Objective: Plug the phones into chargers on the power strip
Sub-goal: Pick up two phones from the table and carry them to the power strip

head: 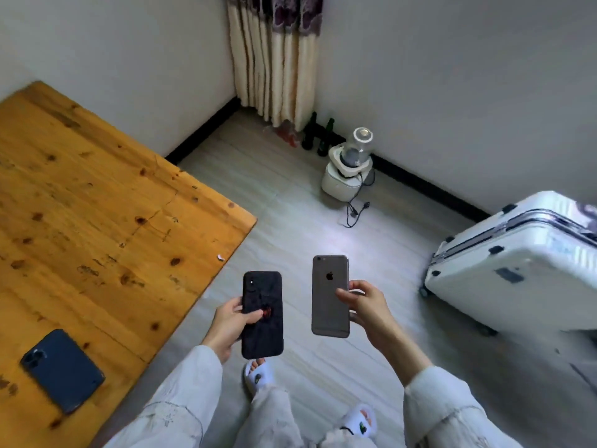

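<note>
Above open grey floor [290, 221], between the wooden tabletop [97, 205] edge on the left and a white suitcase [517, 270] on the right, two phones are held back-up. The left hand [226, 324] grips a black phone [262, 313] in its fingers; the right hand [365, 305] pinches a grey phone [329, 295]. A dark blue phone [63, 370] lies near the tabletop's front edge.

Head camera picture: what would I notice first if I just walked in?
Probably the two phones held up over the floor: a black phone in the left hand and a grey phone in the right hand. Then the big orange wooden table on the left, with a dark blue phone lying on it.
</note>
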